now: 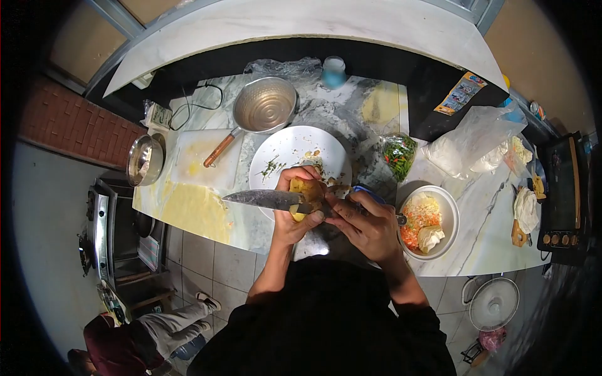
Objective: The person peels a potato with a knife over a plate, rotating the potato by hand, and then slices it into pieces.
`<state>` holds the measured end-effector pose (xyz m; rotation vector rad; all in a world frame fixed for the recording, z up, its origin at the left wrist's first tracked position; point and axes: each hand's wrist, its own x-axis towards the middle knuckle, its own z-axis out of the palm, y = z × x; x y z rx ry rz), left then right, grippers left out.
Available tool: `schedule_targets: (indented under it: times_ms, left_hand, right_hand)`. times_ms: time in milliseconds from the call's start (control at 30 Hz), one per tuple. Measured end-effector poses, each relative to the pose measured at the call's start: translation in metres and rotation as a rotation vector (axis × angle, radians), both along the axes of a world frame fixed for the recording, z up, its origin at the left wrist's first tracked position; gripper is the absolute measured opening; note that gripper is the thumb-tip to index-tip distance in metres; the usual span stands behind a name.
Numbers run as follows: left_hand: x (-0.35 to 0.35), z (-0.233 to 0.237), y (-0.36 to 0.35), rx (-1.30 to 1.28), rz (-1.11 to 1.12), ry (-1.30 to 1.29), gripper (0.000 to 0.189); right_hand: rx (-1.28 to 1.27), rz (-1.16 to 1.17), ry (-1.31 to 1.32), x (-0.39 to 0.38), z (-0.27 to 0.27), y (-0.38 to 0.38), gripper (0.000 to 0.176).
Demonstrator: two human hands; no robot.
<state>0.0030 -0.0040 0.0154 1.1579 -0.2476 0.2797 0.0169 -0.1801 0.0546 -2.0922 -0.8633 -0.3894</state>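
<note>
My left hand (293, 219) is closed around a yellow potato-like piece (305, 189) with patches of brown skin. A large knife (260, 199) crosses in front of it, its blade pointing left and touching the piece. My right hand (367, 225) grips the knife's handle, which is mostly hidden by the fingers. Both hands are close together over the near edge of a white plate (263, 160), which bears green herb bits and brownish peelings.
A metal pan (264, 105) stands behind the plate, beside a white board (194, 156). A bowl of shredded food (453, 219) sits right, below bagged chillies (399, 156). An oven (561, 194) is far right. Another person (125, 344) is at lower left.
</note>
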Motion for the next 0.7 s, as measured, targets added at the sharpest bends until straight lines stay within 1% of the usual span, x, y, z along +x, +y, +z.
schedule_targets:
  times_ms: [67,133,167,367,433,600,700]
  left_hand:
    - [0.0001,-0.0011,-0.0001,-0.007,0.004,0.005,0.063]
    - [-0.0001,-0.0011,-0.0012,-0.004,0.018,0.011,0.063]
    - [-0.0003,-0.0009,-0.0014,0.000,0.032,0.019,0.062]
    - [-0.0005,0.0002,-0.0013,-0.009,0.033,0.009,0.061]
    - [-0.0003,0.0002,-0.0004,-0.006,0.033,0.005,0.061]
    - [0.0010,-0.0020,0.0034,0.015,0.018,-0.034,0.059]
    - [0.0011,0.0003,0.0030,0.031,0.060,-0.026,0.058]
  right_hand:
    - [-0.009,0.000,-0.005,-0.0001,0.0009,0.0011,0.041]
    - [0.043,-0.001,0.011,-0.0004,0.0018,0.0034,0.048]
    - [0.043,-0.001,0.011,-0.0006,0.0023,0.0033,0.048]
    - [0.050,0.005,0.026,0.0011,0.0008,0.0030,0.044]
    - [0.019,-0.013,-0.003,0.0026,-0.0035,0.0026,0.040]
    - [0.040,0.007,0.005,0.0039,0.0024,0.0031,0.038]
    - [0.033,0.014,0.017,0.0050,-0.0001,0.0025,0.037]
